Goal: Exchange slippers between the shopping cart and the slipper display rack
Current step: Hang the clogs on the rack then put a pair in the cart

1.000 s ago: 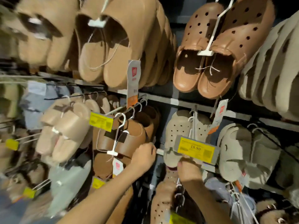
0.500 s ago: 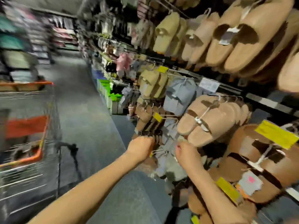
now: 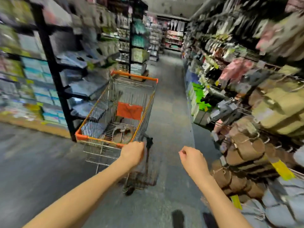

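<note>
The shopping cart [image 3: 84,136], wire with an orange rim, stands in the aisle ahead of me. A brown-grey pair of slippers [image 3: 122,132] lies on its floor. My left hand [image 3: 133,153] is curled at the cart's near right corner, back toward me. Its fingers are hidden, so I cannot tell whether it grips the rim or holds anything. A dark blurred shape with a wheel sits below it. My right hand [image 3: 192,159] hangs loosely closed over the floor with nothing in it. The slipper display rack [image 3: 246,150] runs along my right, with brown, beige and grey pairs on hooks.
Black shelving [image 3: 49,51] with boxed goods lines the left side, its post close behind the cart. Green boxes [image 3: 198,94] stand low on the right, farther along. The grey aisle floor [image 3: 171,102] runs on between cart and rack. The whole view is motion-blurred.
My view has swung left from the rack to the aisle and cart. Both hands have left the hanging slippers. The left is now at the cart's corner and the right is in mid-air.
</note>
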